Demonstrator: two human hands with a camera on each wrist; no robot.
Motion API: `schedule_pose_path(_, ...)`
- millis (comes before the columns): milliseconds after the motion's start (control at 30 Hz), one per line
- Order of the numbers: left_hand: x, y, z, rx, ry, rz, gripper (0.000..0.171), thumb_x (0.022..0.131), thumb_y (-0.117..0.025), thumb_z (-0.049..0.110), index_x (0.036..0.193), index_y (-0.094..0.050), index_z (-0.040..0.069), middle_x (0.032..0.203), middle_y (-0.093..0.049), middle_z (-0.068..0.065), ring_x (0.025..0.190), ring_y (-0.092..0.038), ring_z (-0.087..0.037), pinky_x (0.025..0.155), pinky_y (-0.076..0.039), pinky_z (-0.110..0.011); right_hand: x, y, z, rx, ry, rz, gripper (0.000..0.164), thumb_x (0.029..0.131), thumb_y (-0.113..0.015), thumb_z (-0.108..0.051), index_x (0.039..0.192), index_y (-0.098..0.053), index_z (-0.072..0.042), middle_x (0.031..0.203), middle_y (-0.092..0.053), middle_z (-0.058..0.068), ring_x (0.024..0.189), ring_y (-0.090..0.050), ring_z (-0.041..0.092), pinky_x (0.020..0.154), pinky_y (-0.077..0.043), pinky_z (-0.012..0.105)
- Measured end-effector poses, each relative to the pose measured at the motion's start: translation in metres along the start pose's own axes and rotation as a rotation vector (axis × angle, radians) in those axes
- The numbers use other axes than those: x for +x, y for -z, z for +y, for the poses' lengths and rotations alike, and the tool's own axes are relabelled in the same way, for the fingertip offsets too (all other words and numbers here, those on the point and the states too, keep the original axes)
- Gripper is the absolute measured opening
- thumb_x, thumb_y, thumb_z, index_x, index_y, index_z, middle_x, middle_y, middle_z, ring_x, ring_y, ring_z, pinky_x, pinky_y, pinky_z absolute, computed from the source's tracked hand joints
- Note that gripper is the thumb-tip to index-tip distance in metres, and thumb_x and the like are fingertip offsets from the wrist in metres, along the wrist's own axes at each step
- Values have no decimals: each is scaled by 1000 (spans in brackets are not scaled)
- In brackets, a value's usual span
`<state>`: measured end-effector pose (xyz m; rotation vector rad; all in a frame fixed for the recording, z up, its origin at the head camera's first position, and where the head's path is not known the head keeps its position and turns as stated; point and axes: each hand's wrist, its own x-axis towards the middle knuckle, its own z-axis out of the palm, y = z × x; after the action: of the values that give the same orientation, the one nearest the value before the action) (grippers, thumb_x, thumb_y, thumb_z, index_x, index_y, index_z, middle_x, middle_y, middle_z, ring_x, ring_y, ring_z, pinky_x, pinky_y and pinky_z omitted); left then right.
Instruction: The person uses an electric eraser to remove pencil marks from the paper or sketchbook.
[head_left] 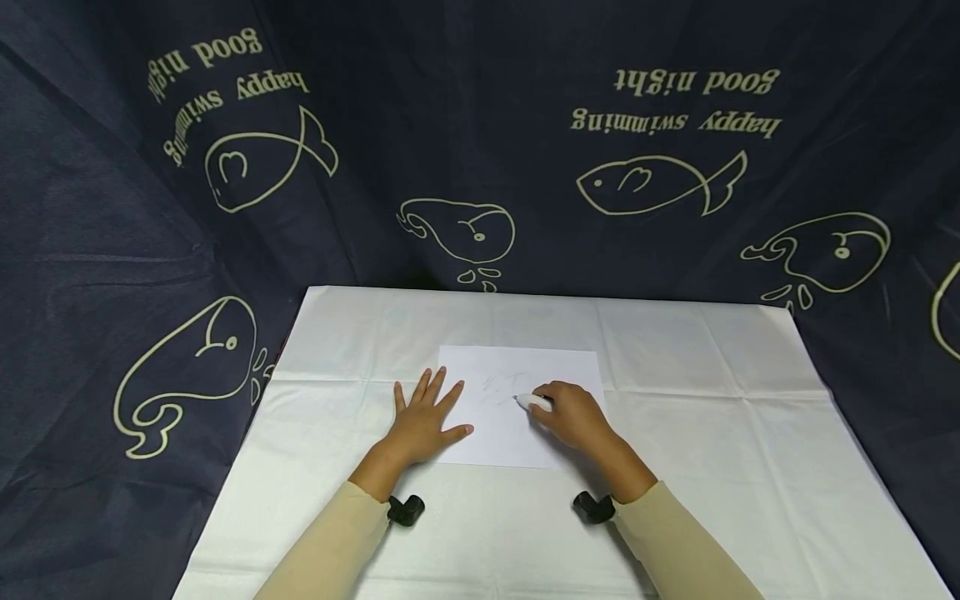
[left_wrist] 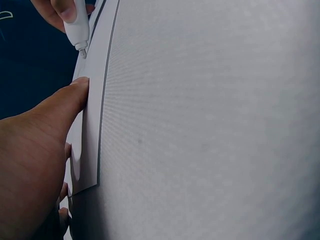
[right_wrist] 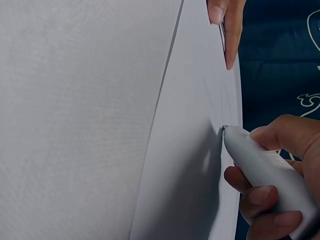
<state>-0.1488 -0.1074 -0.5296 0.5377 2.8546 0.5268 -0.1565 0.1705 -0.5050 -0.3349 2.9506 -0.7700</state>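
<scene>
One thick white pen (right_wrist: 270, 175) is gripped in the right hand (head_left: 576, 418), its tip (right_wrist: 225, 128) left of that hand, at the paper sheet (head_left: 480, 446). Left hand (head_left: 420, 423): fingers spread wide, across the sheet's left edge. Apparent step: marking near faint strokes (head_left: 492, 384); next move likely calls for steady, light contact. Pen print (right_wrist: 278, 158): illegible. Dark cloth (head_left: 450, 100) beyond both hands: "good night", "happy swimming", inverted.

"Where's the paper (head_left: 487, 446)?"
"On the table (head_left: 712, 450), partly under the left hand (head_left: 420, 425)."
"The pen (head_left: 534, 402)?"
"In the right hand (head_left: 576, 415), tip toward the left hand."
"Beyond both hands?"
"The backdrop (head_left: 540, 50), behind the table."
</scene>
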Motion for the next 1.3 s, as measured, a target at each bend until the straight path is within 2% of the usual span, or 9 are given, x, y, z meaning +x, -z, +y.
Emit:
schedule_pose_path(1000, 0, -1, 1, -15, -1, 6, 78, 96, -57, 61, 160, -32, 24, 171, -10, -14, 159, -2, -39, 115, 4, -78, 1, -2, -2, -4, 21, 7, 26, 91, -75, -24, 110, -77, -6, 111, -76, 11, 107, -71, 34, 94, -55, 50)
schedule_pose_path(1300, 2, -4, -2, -4, 9, -17, 81, 96, -55, 64, 161, -28, 26, 172, -6, -11, 159, 2, -37, 116, 6, -77, 0, -3, -2, 17, 32, -4, 28, 90, -75, -24, 111, -77, -6, 113, -76, 12, 109, -70, 34, 96, -54, 50)
